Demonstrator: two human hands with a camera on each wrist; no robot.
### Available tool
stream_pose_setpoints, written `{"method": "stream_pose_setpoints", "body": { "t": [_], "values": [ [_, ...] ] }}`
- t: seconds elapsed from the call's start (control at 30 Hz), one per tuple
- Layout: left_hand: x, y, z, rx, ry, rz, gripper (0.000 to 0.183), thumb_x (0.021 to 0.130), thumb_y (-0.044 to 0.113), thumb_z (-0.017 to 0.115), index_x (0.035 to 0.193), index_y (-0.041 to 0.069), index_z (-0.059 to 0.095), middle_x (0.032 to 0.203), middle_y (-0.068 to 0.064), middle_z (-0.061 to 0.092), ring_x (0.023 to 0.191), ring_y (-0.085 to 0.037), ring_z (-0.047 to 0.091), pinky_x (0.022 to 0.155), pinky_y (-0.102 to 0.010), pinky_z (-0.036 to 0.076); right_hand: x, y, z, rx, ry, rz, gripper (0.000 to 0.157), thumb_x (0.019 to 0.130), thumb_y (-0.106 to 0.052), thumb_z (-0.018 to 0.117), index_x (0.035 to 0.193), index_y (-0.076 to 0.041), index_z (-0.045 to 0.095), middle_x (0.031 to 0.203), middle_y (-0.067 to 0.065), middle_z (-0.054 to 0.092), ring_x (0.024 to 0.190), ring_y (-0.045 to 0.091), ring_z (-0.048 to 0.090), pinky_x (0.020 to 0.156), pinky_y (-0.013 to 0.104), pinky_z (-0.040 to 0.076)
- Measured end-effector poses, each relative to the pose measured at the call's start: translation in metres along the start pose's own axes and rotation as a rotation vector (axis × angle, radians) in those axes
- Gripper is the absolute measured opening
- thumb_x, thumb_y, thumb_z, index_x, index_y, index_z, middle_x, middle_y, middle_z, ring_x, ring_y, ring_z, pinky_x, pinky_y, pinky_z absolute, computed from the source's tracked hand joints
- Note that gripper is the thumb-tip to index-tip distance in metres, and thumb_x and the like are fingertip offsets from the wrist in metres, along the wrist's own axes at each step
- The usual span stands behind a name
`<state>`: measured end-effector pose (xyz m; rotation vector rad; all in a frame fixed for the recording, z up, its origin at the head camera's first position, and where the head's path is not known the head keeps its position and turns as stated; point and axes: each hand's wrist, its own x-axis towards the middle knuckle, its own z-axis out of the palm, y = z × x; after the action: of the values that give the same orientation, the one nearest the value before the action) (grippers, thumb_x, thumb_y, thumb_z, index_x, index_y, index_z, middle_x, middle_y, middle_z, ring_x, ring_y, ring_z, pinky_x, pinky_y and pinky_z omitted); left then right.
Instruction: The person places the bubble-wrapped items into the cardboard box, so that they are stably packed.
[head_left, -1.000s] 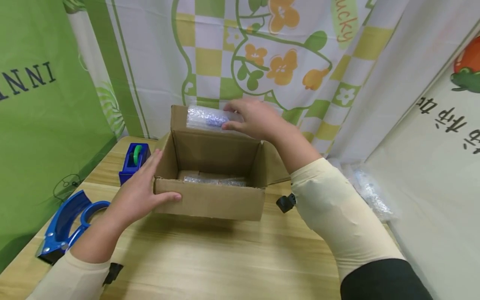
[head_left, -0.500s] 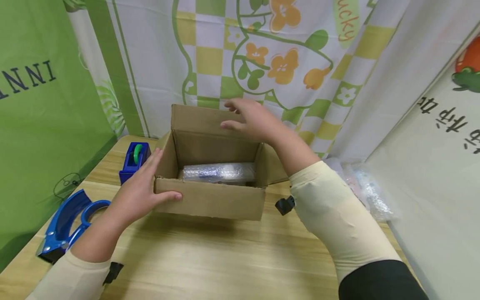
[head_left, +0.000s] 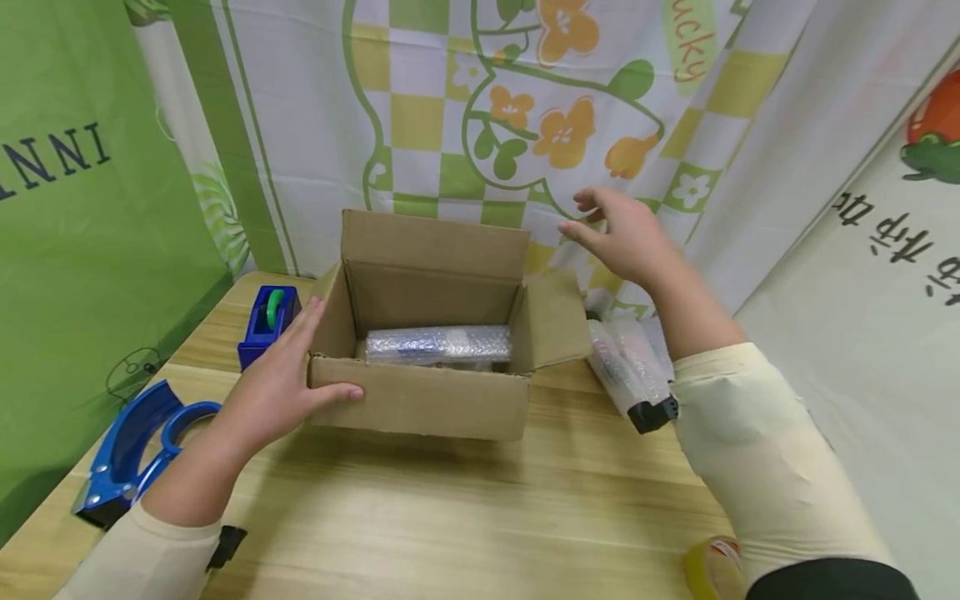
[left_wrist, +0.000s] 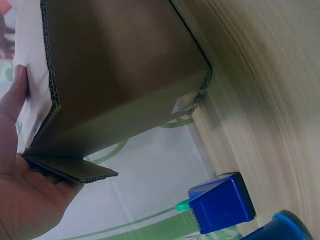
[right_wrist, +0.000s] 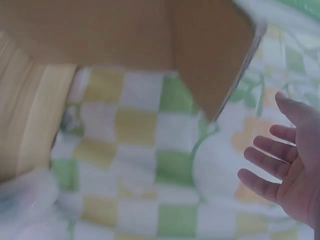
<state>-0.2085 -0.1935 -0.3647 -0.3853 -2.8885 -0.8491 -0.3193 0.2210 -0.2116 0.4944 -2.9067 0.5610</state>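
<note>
An open cardboard box [head_left: 420, 400] stands on the wooden table with its flaps folded out. Inside lies a bubble-wrapped item [head_left: 438, 343], resting lengthwise. My left hand [head_left: 281, 387] grips the box's front left corner; the left wrist view shows the thumb on one flap and the fingers behind the small side flap [left_wrist: 72, 167]. To the right of the box and above it, my right hand [head_left: 622, 237] is in the air, fingers spread and holding nothing. Bubble-wrapped packets [head_left: 630, 354] lie on the table below that hand, close to the right flap.
A small blue tape dispenser [head_left: 257, 333] with a green wheel stands left of the box. Nearer me lies a blue hand-held tape gun [head_left: 123, 442]. A yellow tape roll [head_left: 701, 571] sits at the near right. A patterned curtain [head_left: 420, 100] hangs behind the table.
My right hand has let go of the bubble-wrapped item, which dropped into the box, and has since moved right, past the right flap. My left hand stays on the corner.
</note>
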Motion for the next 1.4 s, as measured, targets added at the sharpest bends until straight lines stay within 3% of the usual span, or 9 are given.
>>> {"method": "stream_pose_setpoints", "body": {
  "t": [0.27,0.4,0.6,0.8,0.93,1.2,1.4],
  "values": [
    [0.0,0.0,0.0,-0.002,0.006,0.008,0.123,0.073,0.073,0.068,0.159,0.023,-0.005,0.166,-0.004,-0.003,0.146,-0.047,0.019,0.106,-0.07,0.029,-0.025,0.063,0.016,0.011,-0.061,0.178,0.086,0.092,-0.068,0.045,0.149,-0.004,0.037,0.145,0.022,0.047,0.129,0.04,0.048,0.099,0.058,0.043],
    [0.0,0.0,0.001,0.001,0.007,0.008,0.123,0.073,0.073,0.068,0.159,0.023,-0.005,0.166,-0.005,-0.002,0.146,-0.047,0.018,0.106,-0.07,0.028,-0.035,0.089,0.04,-0.015,-0.115,0.236,0.091,0.089,-0.072,0.045,0.148,-0.003,0.036,0.145,0.023,0.046,0.127,0.042,0.049,0.096,0.059,0.045],
    [-0.001,0.0,0.002,0.007,0.013,0.003,0.123,0.073,0.074,0.067,0.159,0.023,-0.005,0.166,-0.003,-0.003,0.146,-0.048,0.019,0.106,-0.07,0.029,-0.046,0.119,0.08,-0.066,-0.194,0.263,0.084,0.094,-0.06,0.052,0.148,0.001,0.035,0.142,0.028,0.047,0.127,0.048,0.047,0.101,0.062,0.04],
    [0.0,0.001,0.002,0.007,0.008,0.001,0.123,0.074,0.074,0.066,0.159,0.023,-0.006,0.166,-0.003,-0.004,0.145,-0.048,0.019,0.106,-0.07,0.029,-0.055,0.138,0.109,-0.105,-0.336,0.321,0.086,0.095,-0.058,0.053,0.149,0.004,0.031,0.146,0.032,0.04,0.131,0.052,0.041,0.104,0.064,0.037],
    [0.0,0.0,0.003,0.008,0.01,0.003,0.123,0.074,0.074,0.067,0.159,0.024,-0.006,0.166,-0.003,-0.003,0.145,-0.048,0.02,0.105,-0.07,0.029,-0.06,0.146,0.122,-0.126,-0.397,0.353,0.079,0.095,-0.049,0.056,0.146,0.007,0.034,0.144,0.035,0.041,0.13,0.054,0.04,0.104,0.064,0.037],
    [0.001,-0.001,0.004,0.005,0.016,0.007,0.122,0.074,0.073,0.067,0.159,0.023,-0.005,0.166,-0.005,-0.001,0.146,-0.047,0.02,0.106,-0.07,0.029,-0.063,0.154,0.134,-0.169,-0.361,0.361,0.069,0.092,-0.036,0.064,0.139,0.009,0.041,0.135,0.037,0.047,0.123,0.054,0.046,0.098,0.063,0.042],
    [0.0,-0.002,0.004,0.006,0.016,0.004,0.122,0.074,0.073,0.067,0.159,0.023,-0.005,0.166,-0.004,-0.002,0.146,-0.047,0.02,0.105,-0.07,0.03,-0.065,0.152,0.133,-0.169,-0.341,0.352,0.065,0.091,-0.032,0.064,0.138,0.008,0.042,0.133,0.036,0.05,0.12,0.053,0.049,0.095,0.062,0.044]
  ]
}}
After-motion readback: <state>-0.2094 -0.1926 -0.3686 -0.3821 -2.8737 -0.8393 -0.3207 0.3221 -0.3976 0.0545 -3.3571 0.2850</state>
